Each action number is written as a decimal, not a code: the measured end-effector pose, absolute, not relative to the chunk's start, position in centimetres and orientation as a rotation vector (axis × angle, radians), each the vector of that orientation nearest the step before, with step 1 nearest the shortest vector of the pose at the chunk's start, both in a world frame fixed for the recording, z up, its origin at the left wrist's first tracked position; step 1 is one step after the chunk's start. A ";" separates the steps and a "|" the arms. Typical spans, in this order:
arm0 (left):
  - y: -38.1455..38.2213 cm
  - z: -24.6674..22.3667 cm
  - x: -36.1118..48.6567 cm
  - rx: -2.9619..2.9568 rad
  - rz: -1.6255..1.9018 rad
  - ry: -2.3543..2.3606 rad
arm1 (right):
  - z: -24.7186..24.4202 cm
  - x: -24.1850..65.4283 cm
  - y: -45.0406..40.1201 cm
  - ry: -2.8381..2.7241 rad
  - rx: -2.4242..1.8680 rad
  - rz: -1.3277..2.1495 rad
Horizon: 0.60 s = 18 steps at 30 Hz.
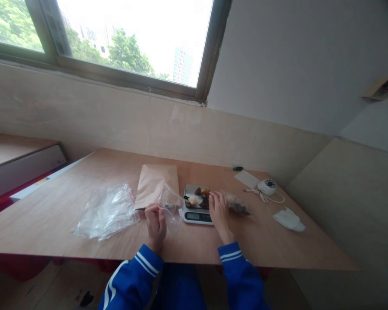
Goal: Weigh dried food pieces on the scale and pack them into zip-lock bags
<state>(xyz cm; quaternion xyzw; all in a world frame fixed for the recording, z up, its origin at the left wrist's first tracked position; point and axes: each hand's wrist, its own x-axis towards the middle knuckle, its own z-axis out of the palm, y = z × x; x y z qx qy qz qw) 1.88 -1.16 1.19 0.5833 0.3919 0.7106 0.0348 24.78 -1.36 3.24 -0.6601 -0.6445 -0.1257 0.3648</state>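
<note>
My left hand (156, 224) is closed on the edge of a clear plastic bag (173, 209), which hangs open beside the scale. A kitchen scale (198, 216) with a small display carries several brown and pale dried pieces (193, 199) on its plate. My right hand (219, 212) reaches over the right side of the scale, its fingertips at the dark pieces; whether they grip one is too small to tell. Right of that hand lies a clear bag with dark contents (237, 204). Behind my left hand is a brown paper bag (157, 183), lying flat.
A pile of clear plastic bags (108, 211) lies on the table's left part. At the right are a white round device (267, 187) with a cable, a white card (246, 179), a crumpled white tissue (289, 219) and a green-handled screwdriver (237, 168).
</note>
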 end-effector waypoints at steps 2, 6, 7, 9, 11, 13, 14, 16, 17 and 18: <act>-1.1 1.0 1.9 1.785 2.180 1.207 | 3.7 24.8 -0.6 -1.696 -1.700 -0.288; -1.0 0.8 1.8 1.710 2.158 1.236 | 4.2 24.5 1.0 -1.744 -1.761 -0.221; -1.0 0.8 1.8 1.695 2.152 1.240 | 4.2 24.4 1.3 -1.753 -1.766 -0.208; -1.1 1.0 1.9 1.690 2.146 1.228 | 4.3 24.4 1.6 -1.767 -1.755 -0.182; -1.2 1.3 1.9 1.703 2.148 1.208 | 4.1 24.5 1.3 -1.753 -1.717 -0.158; -1.2 1.5 1.9 1.722 2.150 1.203 | 3.8 24.9 0.4 -1.694 -1.660 -0.146; -1.2 1.5 1.9 1.733 2.151 1.205 | 3.5 25.1 -0.2 -1.653 -1.634 -0.148; -1.2 1.5 2.0 1.757 2.152 1.210 | 2.9 25.5 -1.6 -1.587 -1.593 -0.162; -1.2 1.4 2.0 1.765 2.153 1.211 | 2.6 25.7 -2.2 -1.576 -1.576 -0.171; -1.1 1.3 2.0 1.769 2.152 1.214 | 2.3 25.8 -2.7 -1.581 -1.561 -0.179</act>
